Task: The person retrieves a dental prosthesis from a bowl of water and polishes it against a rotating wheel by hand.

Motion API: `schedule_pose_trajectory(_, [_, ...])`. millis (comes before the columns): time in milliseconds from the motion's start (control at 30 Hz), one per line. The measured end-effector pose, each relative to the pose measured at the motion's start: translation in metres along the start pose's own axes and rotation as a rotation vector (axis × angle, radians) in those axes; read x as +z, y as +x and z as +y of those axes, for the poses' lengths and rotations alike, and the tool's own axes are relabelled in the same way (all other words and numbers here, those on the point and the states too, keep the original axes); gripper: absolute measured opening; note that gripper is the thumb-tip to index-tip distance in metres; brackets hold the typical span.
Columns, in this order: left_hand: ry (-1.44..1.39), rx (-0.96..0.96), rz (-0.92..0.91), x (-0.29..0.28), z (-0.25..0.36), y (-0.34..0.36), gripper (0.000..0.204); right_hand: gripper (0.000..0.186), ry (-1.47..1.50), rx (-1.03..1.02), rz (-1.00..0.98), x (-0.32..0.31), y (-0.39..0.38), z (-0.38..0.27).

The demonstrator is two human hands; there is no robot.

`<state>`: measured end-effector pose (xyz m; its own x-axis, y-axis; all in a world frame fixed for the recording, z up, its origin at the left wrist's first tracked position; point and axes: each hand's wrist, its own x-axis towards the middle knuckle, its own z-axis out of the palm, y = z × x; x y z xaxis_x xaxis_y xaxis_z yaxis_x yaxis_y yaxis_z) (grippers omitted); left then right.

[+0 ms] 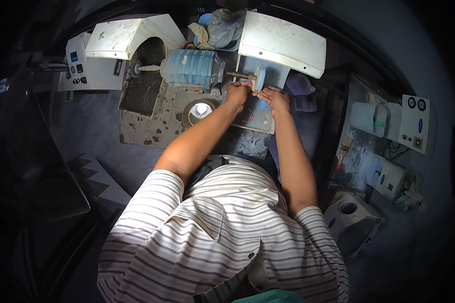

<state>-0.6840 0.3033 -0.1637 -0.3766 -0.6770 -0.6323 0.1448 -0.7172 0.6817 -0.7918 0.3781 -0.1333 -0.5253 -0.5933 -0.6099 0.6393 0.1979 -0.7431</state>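
Note:
Both my hands meet at the lower edge of a pale polishing wheel (260, 79), which sits on the right end of a bench lathe's brownish spindle (240, 75). My left hand (239, 95) is closed in a pinch just left of the wheel's lower rim. On the other side, my right hand (276, 98) has its fingers bent together close under the rim. Whatever the fingertips hold is too small and hidden to name. A blue ribbed plastic cover (189, 68) surrounds the lathe's motor. A shallow tray (260, 122) lies beneath my hands, under a white hood (282, 43).
A second wheel (136, 69) sits at the lathe's left end, above a dirty grey tray (142, 107) under another white hood (136, 38). A round bowl (188, 117) holding a bright light stands left of my left forearm. Machines, including a gauge box (414, 123), stand at right.

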Motion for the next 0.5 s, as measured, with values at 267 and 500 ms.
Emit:
schedule_pose_trajectory(267, [0.067, 0.043, -0.018, -0.002, 0.006, 0.007, 0.005, 0.025, 0.057, 0.072, -0.005, 0.002, 0.004, 0.008])
schedule_pose_trajectory(500, [0.261, 0.187, 0.024, -0.004, 0.006, 0.001, 0.005, 0.033, 0.058, 0.090, 0.069, 0.005, 0.000, 0.011])
